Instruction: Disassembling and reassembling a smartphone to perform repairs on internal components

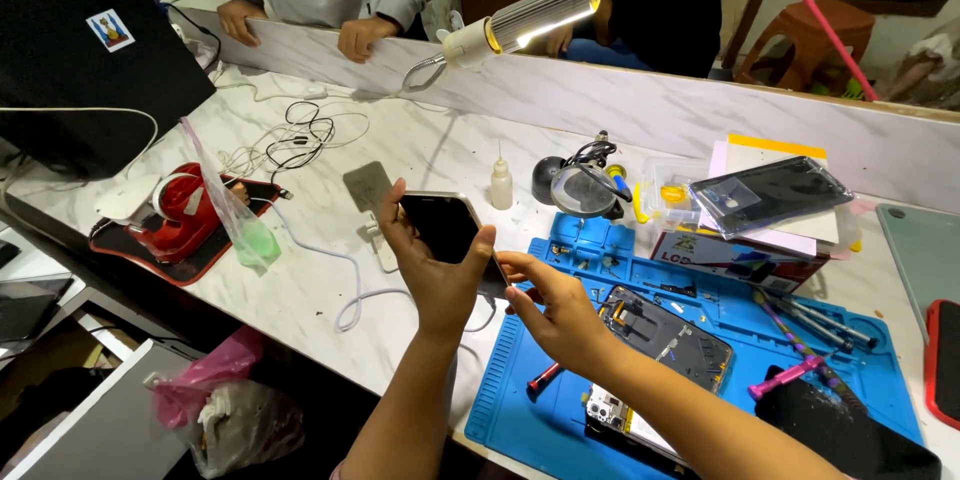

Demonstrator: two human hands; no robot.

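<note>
Item: phone screen panel [446, 230], dark glass face, pale metallic rim, rounded corners, no crack that I can see. Location: raised above the white marble-look table [330, 290], near the left edge of the blue repair mat [560, 390]. My left hand [440, 275] grips it from behind, thumb on one long side and fingers wrapped round the other. My right hand [560, 315] meets its lower right corner, fingertips pinched narrow there; whether they hold a small part, I cannot tell.

Progress, as I judge it: the panel is off the opened phone body [655, 355], which lies on the mat with its boards and flex cables bare. Rejoining the two is not done.

Nearby: a red-handled screwdriver [543, 378] beside my right wrist; a small white dropper bottle [501, 185]; a white cable [350, 270]; a bagged dark panel [770, 195] on a box; a lit lamp [530, 20] overhead.
</note>
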